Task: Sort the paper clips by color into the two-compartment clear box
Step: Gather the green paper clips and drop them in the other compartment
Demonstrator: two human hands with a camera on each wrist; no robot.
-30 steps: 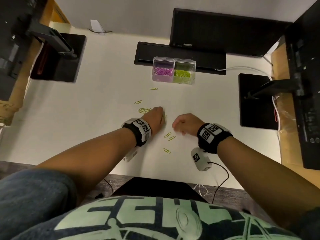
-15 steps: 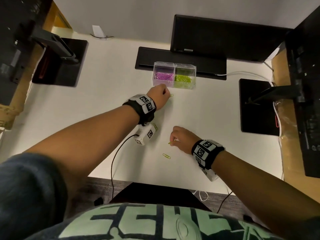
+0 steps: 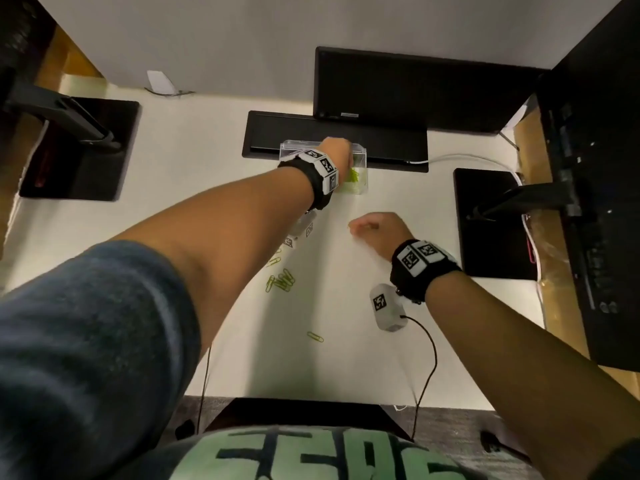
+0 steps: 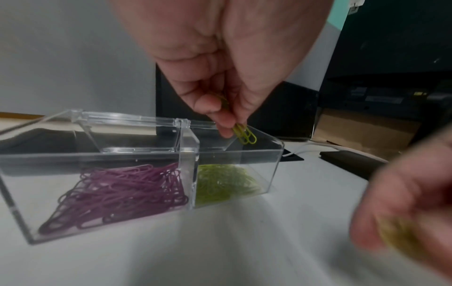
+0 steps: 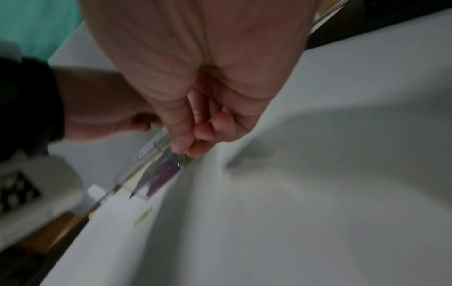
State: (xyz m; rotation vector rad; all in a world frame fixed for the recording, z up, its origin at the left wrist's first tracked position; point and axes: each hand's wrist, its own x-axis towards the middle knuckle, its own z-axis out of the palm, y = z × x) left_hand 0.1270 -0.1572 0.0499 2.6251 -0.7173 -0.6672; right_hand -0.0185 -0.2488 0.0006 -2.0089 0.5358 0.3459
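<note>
My left hand (image 4: 227, 63) pinched green clips (image 4: 246, 133), long axes hanging down, directly above the clear box (image 4: 190, 154)'s green compartment, while my right hand (image 3: 379, 230), clenched on more, waited nearer me.

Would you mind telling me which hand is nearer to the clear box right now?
The left hand: it hangs right above the clear box, pinching green clips over the green compartment. The right hand is short of the box, over the table.
</note>
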